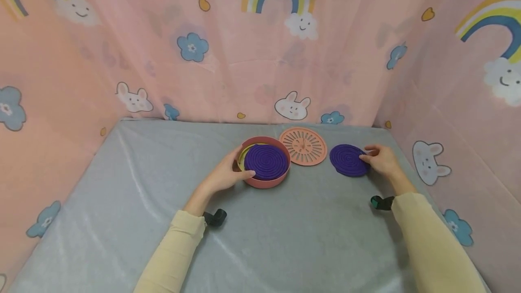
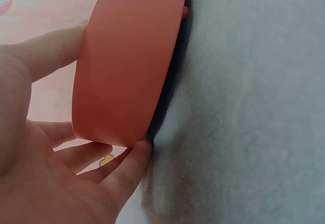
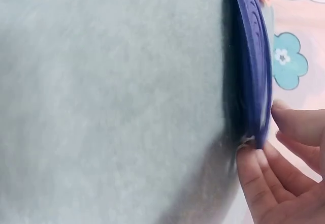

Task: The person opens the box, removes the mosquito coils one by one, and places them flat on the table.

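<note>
Coils, two purple spirals, sit on the grey cloth in front of the person. One coil lies tilted in the pink tin, its near edge riding up on the rim while a yellow lining shows under its far left side. The left hand cups the tin from the left, fingers curled round its wall and the thumb on the coil's near edge; the left wrist view shows the tin wall held between thumb and fingers, the tin resting on the cloth. The second coil lies flat on the cloth to the right, well apart from the tin. The right hand pinches its right edge, and the right wrist view shows that edge caught between thumb and fingertips, lifted slightly off the cloth. Between the tin and this coil lies the slotted pink lid, flat, just touching the tin's far right side. Pink curtains printed with rainbows, rabbits and flowers close in the space on three sides.
</note>
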Demonstrator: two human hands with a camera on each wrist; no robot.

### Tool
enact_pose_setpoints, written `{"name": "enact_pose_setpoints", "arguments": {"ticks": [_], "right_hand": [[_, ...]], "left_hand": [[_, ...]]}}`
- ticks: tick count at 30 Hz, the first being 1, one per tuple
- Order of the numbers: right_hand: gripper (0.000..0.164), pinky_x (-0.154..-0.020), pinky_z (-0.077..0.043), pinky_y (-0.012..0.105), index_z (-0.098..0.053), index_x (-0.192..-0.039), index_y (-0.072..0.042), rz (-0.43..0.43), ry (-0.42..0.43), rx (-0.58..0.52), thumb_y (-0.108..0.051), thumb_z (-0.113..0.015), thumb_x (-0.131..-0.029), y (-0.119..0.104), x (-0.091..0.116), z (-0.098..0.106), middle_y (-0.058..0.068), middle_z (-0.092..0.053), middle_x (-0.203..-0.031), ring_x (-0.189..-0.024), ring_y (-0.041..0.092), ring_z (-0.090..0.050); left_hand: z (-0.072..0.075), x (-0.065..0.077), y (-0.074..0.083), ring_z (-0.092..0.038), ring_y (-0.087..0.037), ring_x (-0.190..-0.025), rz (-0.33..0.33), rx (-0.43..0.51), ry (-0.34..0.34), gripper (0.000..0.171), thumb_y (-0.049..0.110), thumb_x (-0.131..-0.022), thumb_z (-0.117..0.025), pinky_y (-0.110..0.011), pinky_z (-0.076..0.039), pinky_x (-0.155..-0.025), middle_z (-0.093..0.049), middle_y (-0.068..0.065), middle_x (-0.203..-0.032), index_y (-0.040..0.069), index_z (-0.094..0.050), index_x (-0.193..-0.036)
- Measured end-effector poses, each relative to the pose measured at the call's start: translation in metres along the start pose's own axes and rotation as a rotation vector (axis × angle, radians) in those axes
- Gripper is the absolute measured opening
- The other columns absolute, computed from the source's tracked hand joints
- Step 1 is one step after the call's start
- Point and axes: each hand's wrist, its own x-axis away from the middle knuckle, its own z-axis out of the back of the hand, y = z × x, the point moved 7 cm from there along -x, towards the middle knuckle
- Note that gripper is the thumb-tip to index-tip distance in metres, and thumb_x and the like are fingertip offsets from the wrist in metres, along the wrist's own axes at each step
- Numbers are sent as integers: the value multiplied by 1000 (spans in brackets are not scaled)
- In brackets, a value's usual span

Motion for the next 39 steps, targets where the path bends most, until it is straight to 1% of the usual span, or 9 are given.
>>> {"name": "enact_pose_setpoints", "arguments": {"ticks": [3, 6, 10, 13, 16, 18, 23, 32, 39], "right_hand": [[48, -67, -52, 30, -53, -132, 17, 21, 15, 11, -16, -65, -99, -4, 3, 7, 37, -62, -114, -90, 35, -65], [45, -63, -51, 26, -56, -130, 16, 35, 37, 12, -16, -63, -99, -10, 8, 13, 34, -64, -111, -85, 28, -66], [43, -64, -51, 23, -59, -130, 12, 65, 51, 31, -20, -60, -102, -24, 14, 18, 33, -65, -115, -90, 34, -68], [43, -66, -55, 22, -58, -132, 12, 81, 30, -21, -20, -58, -103, -40, 16, 15, 34, -63, -118, -96, 40, -68], [42, -68, -59, 26, -58, -131, 13, 100, 14, -78, -20, -58, -104, -58, 18, 10, 34, -64, -117, -96, 42, -70], [41, -72, -61, 34, -59, -130, 13, 117, 6, -106, -18, -58, -104, -70, 19, 6, 34, -65, -116, -96, 42, -70], [41, -81, -59, 48, -59, -132, 9, 122, -39, -97, -22, -58, -105, -93, 22, -8, 31, -66, -118, -97, 40, -69], [40, -77, -59, 39, -63, -131, 5, 192, -71, -83, -25, -59, -104, -139, 19, -35, 26, -69, -115, -94, 35, -70], [38, -84, -58, 46, -65, -129, 2, 217, -75, -123, -26, -63, -103, -167, 19, -54, 22, -69, -118, -104, 35, -68]], "left_hand": [[0, -1, -1, -27, -30, -151, 7, -7, 0, 98, 40, -90, -78, -54, -27, -119, -27, -11, -166, 13, -19, -164], [0, -2, -2, -28, -29, -151, 12, -12, -3, 99, 40, -89, -78, -52, -27, -119, -27, -10, -166, 14, -19, -164], [0, -2, -3, -29, -30, -150, 13, -12, 0, 100, 41, -89, -78, -53, -27, -119, -28, -11, -165, 13, -18, -164], [1, -1, -3, -29, -30, -150, 20, -13, 4, 100, 41, -89, -78, -53, -27, -119, -28, -12, -165, 14, -19, -164], [2, 0, -1, -29, -30, -150, 19, -13, 4, 100, 41, -89, -78, -54, -26, -119, -28, -12, -165, 14, -19, -164], [2, 1, 0, -29, -31, -150, 17, -15, 5, 100, 41, -89, -78, -54, -26, -119, -27, -13, -165, 13, -19, -164], [1, 0, 0, -29, -30, -150, 24, -31, 5, 99, 41, -89, -78, -53, -27, -119, -28, -12, -165, 13, -20, -164], [1, -1, -2, -27, -28, -151, 21, -35, 8, 99, 43, -89, -78, -53, -26, -120, -27, -10, -166, 14, -19, -164], [1, -2, -4, -27, -28, -151, 30, -49, 12, 100, 45, -88, -78, -53, -26, -120, -28, -9, -166, 16, -19, -164]]}}
